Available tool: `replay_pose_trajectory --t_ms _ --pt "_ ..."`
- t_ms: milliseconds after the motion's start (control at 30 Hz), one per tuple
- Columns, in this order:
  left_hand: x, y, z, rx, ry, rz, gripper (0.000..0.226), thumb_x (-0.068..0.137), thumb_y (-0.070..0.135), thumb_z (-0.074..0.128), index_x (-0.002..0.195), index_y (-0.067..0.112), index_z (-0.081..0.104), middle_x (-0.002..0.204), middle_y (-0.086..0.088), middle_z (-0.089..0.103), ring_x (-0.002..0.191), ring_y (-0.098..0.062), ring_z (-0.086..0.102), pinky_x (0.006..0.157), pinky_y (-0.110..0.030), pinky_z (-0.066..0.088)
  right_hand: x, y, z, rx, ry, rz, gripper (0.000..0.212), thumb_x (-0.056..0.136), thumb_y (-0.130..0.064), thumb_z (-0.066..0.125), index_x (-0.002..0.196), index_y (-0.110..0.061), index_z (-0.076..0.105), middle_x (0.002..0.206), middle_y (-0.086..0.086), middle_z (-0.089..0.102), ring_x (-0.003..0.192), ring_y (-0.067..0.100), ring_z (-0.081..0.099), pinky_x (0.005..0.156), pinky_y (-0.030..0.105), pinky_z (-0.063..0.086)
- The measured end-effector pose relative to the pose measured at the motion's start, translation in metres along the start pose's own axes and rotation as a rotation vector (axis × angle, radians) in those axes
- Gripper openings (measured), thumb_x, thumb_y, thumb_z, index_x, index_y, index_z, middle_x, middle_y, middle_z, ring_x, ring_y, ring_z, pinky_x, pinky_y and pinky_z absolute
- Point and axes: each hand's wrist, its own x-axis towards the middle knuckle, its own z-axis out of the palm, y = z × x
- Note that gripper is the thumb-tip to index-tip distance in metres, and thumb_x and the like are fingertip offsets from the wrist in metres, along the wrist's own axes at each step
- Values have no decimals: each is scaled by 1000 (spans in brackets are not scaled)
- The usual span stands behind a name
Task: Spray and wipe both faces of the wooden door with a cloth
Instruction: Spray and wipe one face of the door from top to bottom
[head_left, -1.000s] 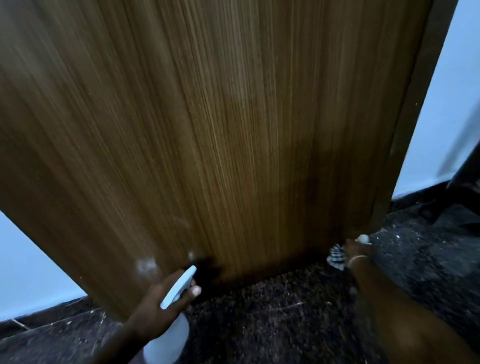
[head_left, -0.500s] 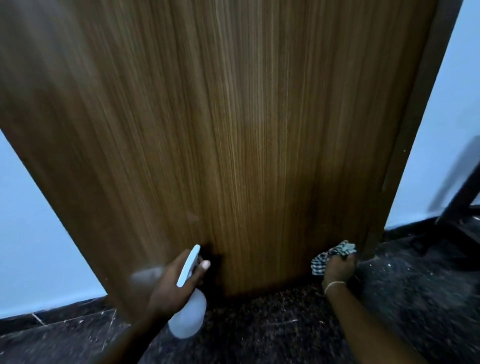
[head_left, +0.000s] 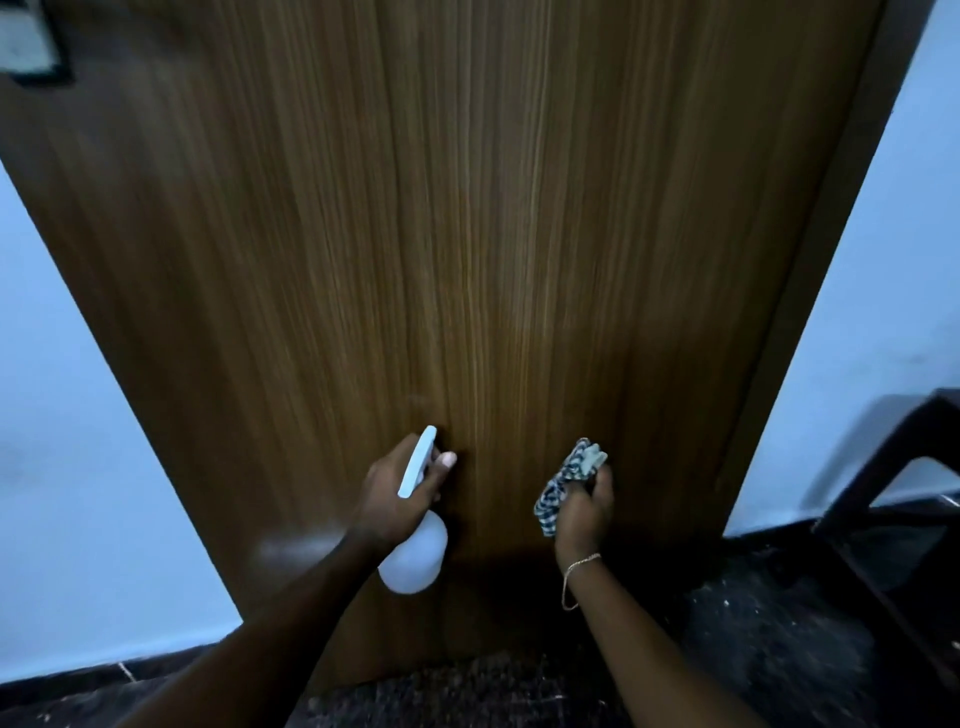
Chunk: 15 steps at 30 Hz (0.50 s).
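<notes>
The wooden door (head_left: 467, 234) fills most of the view, its brown grain running top to bottom. My left hand (head_left: 395, 493) grips a white spray bottle (head_left: 415, 556) by the neck, nozzle pointing at the lower door face, one finger over the trigger. A checked cloth (head_left: 563, 483) is bunched in my right hand (head_left: 584, 506), held close to the lower door, to the right of the bottle. Whether the cloth touches the wood I cannot tell. A thin bracelet hangs at my right wrist.
Pale blue walls (head_left: 62, 441) flank the door on both sides. The floor (head_left: 753, 649) is dark speckled stone. A dark piece of furniture (head_left: 893, 519) stands at the right edge. A pale glossy patch (head_left: 296, 551) shows low on the door's left.
My right hand has moved left and up from the door's bottom right corner with the cloth. My left hand has lifted the bottle higher and nearer the door's middle. The view has tilted upward.
</notes>
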Motion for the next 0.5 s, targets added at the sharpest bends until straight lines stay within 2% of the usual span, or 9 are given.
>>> replay_pose_trajectory --t_ms 167,267,367,500 --pt "55 119 -45 -34 -10 4 18 99 31 71 89 20 62 78 -8 69 69 -24 73 61 -29 60 -12 -129 38 -25 -74 -48 52 96 3 46 143 -18 50 132 8 62 118 27 60 105 52 46" --pt "88 195 -82 -37 0 31 20 99 32 71 89 17 62 77 -8 68 68 -22 72 61 -35 62 -20 -219 62 -35 -103 -80 52 95 4 47 142 -19 51 128 4 64 114 22 62 104 53 47" --pt "119 272 -124 -39 31 51 21 99 31 71 88 16 61 75 -8 68 67 -23 72 62 -35 61 -29 -311 90 -30 -135 -109 51 94 4 48 137 -23 56 123 0 67 111 21 64 103 55 48" --pt "162 366 -180 7 38 83 20 98 35 73 90 21 61 78 -3 71 71 -22 73 66 -44 61 -46 -433 129 -23 -214 -123 53 94 4 48 140 -22 54 126 -2 67 114 19 64 104 52 49"
